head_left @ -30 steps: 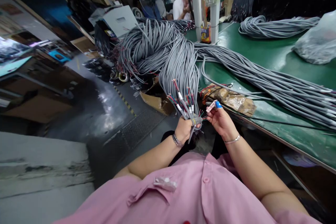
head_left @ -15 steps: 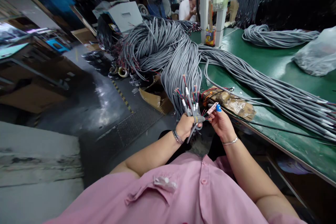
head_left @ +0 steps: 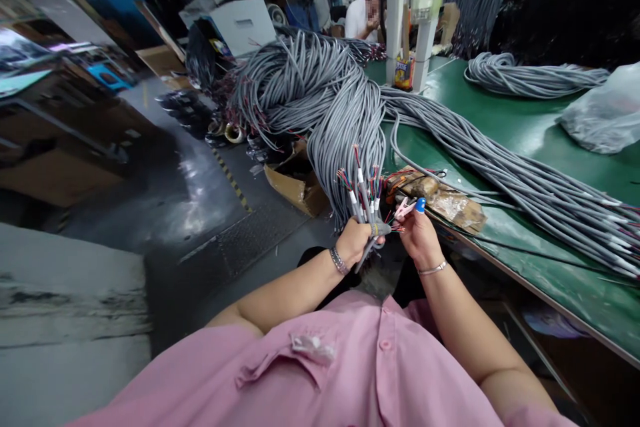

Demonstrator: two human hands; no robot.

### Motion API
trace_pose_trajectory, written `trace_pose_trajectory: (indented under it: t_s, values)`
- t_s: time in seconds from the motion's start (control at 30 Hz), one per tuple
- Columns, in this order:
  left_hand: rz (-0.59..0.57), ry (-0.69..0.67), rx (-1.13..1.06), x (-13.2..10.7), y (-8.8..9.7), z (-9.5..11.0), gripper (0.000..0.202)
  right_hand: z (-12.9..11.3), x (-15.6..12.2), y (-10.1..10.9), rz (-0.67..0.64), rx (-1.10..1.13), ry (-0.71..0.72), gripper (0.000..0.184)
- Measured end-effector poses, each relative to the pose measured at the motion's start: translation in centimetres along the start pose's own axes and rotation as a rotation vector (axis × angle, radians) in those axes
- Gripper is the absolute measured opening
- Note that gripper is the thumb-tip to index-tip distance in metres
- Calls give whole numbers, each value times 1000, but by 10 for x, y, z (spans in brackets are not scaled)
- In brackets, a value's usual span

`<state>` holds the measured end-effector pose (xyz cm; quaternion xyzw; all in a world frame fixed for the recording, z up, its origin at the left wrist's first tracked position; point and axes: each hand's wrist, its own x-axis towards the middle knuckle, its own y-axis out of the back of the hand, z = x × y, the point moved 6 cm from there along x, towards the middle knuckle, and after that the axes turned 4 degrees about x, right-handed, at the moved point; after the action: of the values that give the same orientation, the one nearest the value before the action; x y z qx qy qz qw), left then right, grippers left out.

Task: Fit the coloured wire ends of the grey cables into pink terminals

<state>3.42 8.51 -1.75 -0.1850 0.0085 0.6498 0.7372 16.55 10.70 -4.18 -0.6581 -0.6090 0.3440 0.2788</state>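
Grey multi-core cables [head_left: 361,197] are bunched in my left hand [head_left: 354,240], whose fingers are wrapped round them. Their stripped ends, with white bands and thin coloured wires, fan upward. One cable end [head_left: 381,229] points right, its loose wires reaching toward my right hand [head_left: 417,233]. That hand is closed in a pinch on a small pale pink clip [head_left: 404,209], which looks like a clothes peg. A blue cover [head_left: 421,205] sits on the thumb. The clip is close to the loose wires; whether it touches them I cannot tell.
A large heap of grey cables [head_left: 300,80] spills over the table's left end. More cables [head_left: 500,160] run across the green table [head_left: 540,123]. A taped wooden block [head_left: 450,200] lies at the near edge. Below stands a cardboard box [head_left: 295,187]. A person [head_left: 357,19] sits behind.
The pink clip has turned in my right hand and its jaws now look spread apart. My right hand has shifted slightly; my left hand keeps its hold on the cables.
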Motion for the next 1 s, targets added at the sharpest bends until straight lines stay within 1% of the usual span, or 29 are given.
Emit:
trace_pose_trajectory:
  t_s: [0.17,0.3,0.43,0.57,0.73,0.87,1.0]
  values:
    - [-6,-1,15,-2,0,1,26,-1,2,3,50,34,41,35]
    - [-18,1,58,-4,-1,3,23,0,3,2,51,42,58,33]
    - [-20,-3,112,-4,-4,3,25,1,2,3,58,58,47,32]
    - [-13,1,81,-3,-5,5,27,2,3,3,64,52,43,32]
    - [8,14,65,1,-3,2,26,2,4,3,59,66,37,33]
    - [-14,18,76,4,-4,-1,26,2,4,2,31,57,35,32]
    - [-8,13,73,5,-6,-1,26,5,4,5,45,44,15,34]
